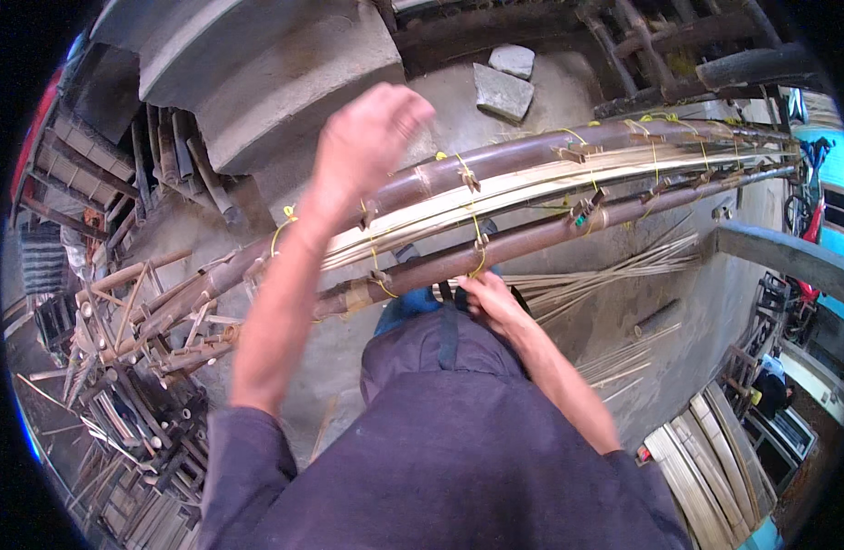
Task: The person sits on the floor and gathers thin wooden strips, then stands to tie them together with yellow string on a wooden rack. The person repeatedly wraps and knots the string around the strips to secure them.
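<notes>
- Bamboo frame point(532, 197): two dark poles with pale split strips point(495, 188) bundled between them, tied with yellow cord point(477, 234). Long axis runs lower left to upper right, far end pointing upper right.
- Left hand point(372, 137): raised above the frame's upper pole, fingers loosely curled (blurred), gripping nothing.
- Right hand point(491, 302): just under the frame's lower pole, fingers bent; whether it pinches anything, cannot tell.
- Loose slats point(624, 266) lie on the floor beyond the frame.
</notes>
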`<state>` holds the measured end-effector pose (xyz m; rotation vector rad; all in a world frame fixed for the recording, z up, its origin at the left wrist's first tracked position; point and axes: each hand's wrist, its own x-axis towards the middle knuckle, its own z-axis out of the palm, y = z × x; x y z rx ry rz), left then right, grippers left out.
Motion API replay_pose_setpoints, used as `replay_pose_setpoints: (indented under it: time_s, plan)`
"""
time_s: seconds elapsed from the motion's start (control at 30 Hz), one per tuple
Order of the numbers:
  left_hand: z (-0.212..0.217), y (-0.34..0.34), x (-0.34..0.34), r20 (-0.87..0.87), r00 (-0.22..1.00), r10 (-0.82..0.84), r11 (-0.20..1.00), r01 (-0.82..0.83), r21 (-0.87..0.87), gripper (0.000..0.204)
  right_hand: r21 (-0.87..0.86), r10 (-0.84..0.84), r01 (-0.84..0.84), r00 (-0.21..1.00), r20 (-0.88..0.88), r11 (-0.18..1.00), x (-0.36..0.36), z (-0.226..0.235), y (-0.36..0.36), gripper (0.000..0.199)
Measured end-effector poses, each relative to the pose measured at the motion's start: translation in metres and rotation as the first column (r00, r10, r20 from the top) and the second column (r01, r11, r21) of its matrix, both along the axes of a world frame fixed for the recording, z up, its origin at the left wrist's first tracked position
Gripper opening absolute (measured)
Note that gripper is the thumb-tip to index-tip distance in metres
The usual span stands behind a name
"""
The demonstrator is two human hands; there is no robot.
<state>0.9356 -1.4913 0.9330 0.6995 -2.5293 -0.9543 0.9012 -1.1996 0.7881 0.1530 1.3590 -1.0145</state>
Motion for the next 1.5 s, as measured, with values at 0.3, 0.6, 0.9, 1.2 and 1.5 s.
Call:
replay_pose_setpoints:
  time_s: [0.3,0.6,0.9,1.2,1.5]
  plan:
    - [-0.090,0.136,0.024,0.060,0.982,0.177,0.983,-0.174,-0.055,0.019,0.261,0.004,-0.956,-0.262,-0.965,0.137,-0.077,0.227,-0.166,0.014]
    - [-0.089,0.132,0.011,0.049,0.979,0.195,0.977,-0.190,-0.097,0.015,-0.443,0.086,-0.524,0.711,-0.698,0.728,-0.115,0.089,-0.192,0.027]
    - [-0.037,0.111,-0.009,-0.122,0.978,0.168,0.644,-0.015,0.765,0.028,-0.060,0.313,-0.929,0.184,-0.932,0.365,-0.002,0.026,-0.039,0.011]
    - [-0.135,0.006,-0.079,0.382,0.900,0.211,0.693,-0.413,0.591,0.030,0.105,0.315,-0.966,-0.026,-0.949,0.238,-0.030,0.056,-0.022,0.027]
    - [-0.048,-0.053,0.053,0.192,0.981,0.030,0.975,-0.071,0.209,0.034,-0.142,0.219,-0.226,0.974,-0.058,0.964,0.096,0.008,-0.043,0.050]
